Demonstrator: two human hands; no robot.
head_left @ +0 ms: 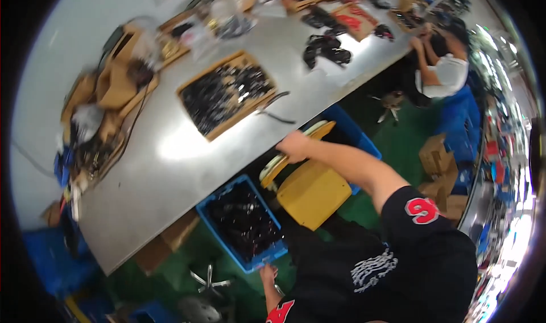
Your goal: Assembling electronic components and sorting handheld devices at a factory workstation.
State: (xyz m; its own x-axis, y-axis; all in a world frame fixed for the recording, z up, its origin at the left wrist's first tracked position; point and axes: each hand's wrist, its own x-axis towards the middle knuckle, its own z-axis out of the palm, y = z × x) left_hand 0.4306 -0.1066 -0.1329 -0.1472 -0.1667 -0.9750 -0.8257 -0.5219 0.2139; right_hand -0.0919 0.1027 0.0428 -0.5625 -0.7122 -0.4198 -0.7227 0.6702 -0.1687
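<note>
My right hand is closed over the top of the backrest of a yellow chair, pulled up by the bench's front edge. The right arm reaches across from the right. Lower down, my left hand is at the near end of a blue crate filled with dark, shiny parts. Its fingers are small and blurred, so I cannot tell whether they grip the rim. On the bench beyond my right hand lie dark-handled pliers, beside a shallow cardboard tray of small black pieces.
The metal workbench runs diagonally to the upper right. A person sits at its far end. Another blue bin stands behind the chair. Cardboard boxes crowd the wall side. Stool legs spread on the green floor.
</note>
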